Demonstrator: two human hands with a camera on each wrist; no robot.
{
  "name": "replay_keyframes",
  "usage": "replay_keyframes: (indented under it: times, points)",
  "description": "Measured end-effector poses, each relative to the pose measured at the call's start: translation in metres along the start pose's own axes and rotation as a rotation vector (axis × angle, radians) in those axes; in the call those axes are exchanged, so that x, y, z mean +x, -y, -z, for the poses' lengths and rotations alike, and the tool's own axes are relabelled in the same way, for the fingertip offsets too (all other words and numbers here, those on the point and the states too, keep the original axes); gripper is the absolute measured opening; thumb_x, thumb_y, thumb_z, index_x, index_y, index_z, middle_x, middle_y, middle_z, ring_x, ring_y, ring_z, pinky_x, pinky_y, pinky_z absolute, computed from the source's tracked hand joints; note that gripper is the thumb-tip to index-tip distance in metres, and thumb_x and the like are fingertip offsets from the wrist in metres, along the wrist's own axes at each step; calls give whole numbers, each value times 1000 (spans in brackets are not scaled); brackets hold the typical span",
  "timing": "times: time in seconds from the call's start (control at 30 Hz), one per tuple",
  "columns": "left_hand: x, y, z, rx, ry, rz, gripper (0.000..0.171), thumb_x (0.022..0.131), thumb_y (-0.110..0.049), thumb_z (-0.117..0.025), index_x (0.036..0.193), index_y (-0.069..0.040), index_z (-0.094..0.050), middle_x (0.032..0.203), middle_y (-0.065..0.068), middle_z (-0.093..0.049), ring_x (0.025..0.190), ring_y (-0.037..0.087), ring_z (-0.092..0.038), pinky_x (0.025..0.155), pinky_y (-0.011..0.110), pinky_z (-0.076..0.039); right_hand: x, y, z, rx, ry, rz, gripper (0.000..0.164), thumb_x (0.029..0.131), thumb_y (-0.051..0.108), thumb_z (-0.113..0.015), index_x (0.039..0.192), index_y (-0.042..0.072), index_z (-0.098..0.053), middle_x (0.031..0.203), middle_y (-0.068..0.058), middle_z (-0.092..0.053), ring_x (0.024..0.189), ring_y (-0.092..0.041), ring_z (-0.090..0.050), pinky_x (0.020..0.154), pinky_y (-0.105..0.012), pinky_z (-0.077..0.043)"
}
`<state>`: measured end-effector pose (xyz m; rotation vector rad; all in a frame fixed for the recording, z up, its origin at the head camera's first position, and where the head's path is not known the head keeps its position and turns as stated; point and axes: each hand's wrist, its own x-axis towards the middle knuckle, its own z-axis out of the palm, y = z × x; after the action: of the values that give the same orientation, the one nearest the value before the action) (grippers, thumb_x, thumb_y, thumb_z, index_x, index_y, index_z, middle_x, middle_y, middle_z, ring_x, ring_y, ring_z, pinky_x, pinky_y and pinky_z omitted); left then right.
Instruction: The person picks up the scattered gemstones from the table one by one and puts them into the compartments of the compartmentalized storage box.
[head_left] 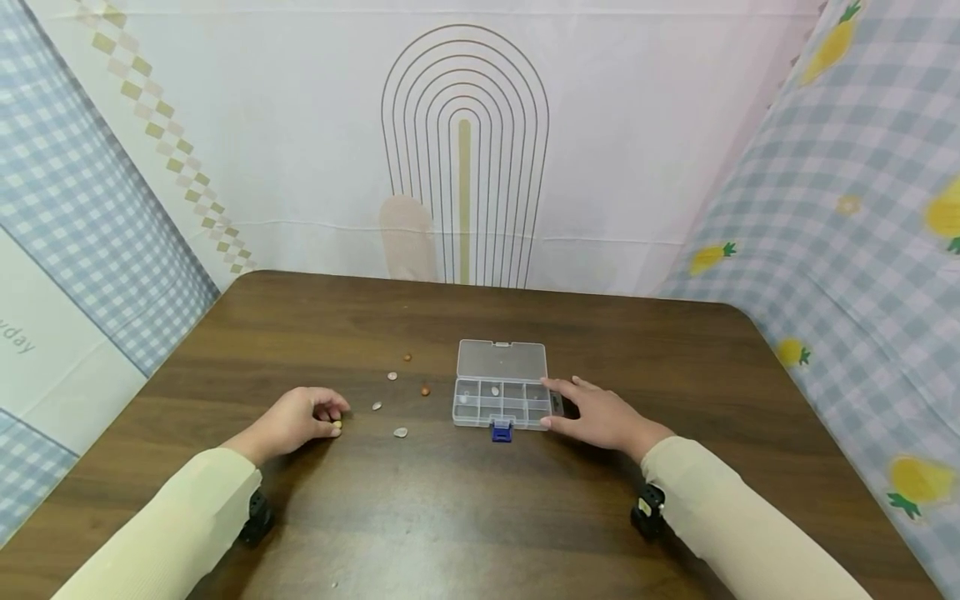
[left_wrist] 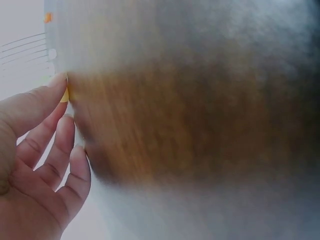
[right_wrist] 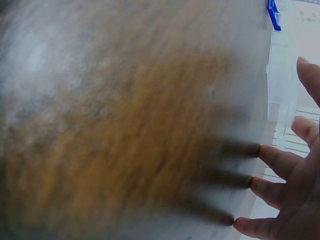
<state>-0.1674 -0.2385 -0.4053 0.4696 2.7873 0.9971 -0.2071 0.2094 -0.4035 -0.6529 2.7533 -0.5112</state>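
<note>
i watched the left hand (head_left: 298, 421) pinch a yellow piece (head_left: 337, 424), the clear box (head_left: 514, 390) at its three o'clock, beside the spread-fingered right hand (head_left: 606, 415).

Between the left hand (head_left: 303, 419) and the box (head_left: 467, 422), small stones (head_left: 401, 432) lie scattered on the surface (head_left: 412, 508), low obstacles with bare wood between them. A wider lane runs in front of the stones and box, bounded at its sides by the two sleeved forearms. The blue latch (head_left: 502, 433) juts from the box's front into that side. From above, the compartments are accessible, since the lid (head_left: 502, 362) is swung to the far side; thin dividers separate them. The right hand (head_left: 600, 414) blocks the box's right end.
</note>
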Motion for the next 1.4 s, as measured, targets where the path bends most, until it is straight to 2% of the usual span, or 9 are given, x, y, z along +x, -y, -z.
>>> replay_keyframes:
  times: [0.57, 0.73, 1.13, 1.4]
  points:
    - [-1, -4, -2, 21, -18, -21, 16, 79, 1, -74, 93, -2, -69, 79, -1, -61, 74, 11, -53, 64, 25, -46, 0, 0, -1, 4, 2, -2, 76, 88, 65, -53, 150, 24, -37, 150, -13, -40, 141, -40, -28, 105, -68, -26]
    - [2, -5, -2, 28, -44, -19, 14, 80, 1, -73, 94, -2, -70, 79, -2, -61, 75, 12, -54, 66, 26, -47, 1, 1, 0, 4, 4, -1, 75, 89, 64, -53, 150, 24, -37, 150, -13, -40, 141, -40, -27, 105, -68, -26]
    - [12, -28, 6, -7, -124, -49, 16, 84, 1, -71, 99, 3, -68, 85, 3, -64, 79, 16, -57, 69, 29, -49, 0, 0, -2, 14, 8, -6, 75, 89, 64, -53, 150, 24, -36, 151, -11, -38, 142, -39, -27, 105, -67, -26]
    - [20, -43, 3, -30, -126, -63, 16, 85, 0, -70, 101, 4, -67, 89, 5, -65, 82, 17, -57, 72, 31, -50, 0, 0, -1, 16, 1, -12, 76, 88, 65, -53, 150, 25, -37, 151, -11, -40, 141, -39, -27, 105, -68, -26]
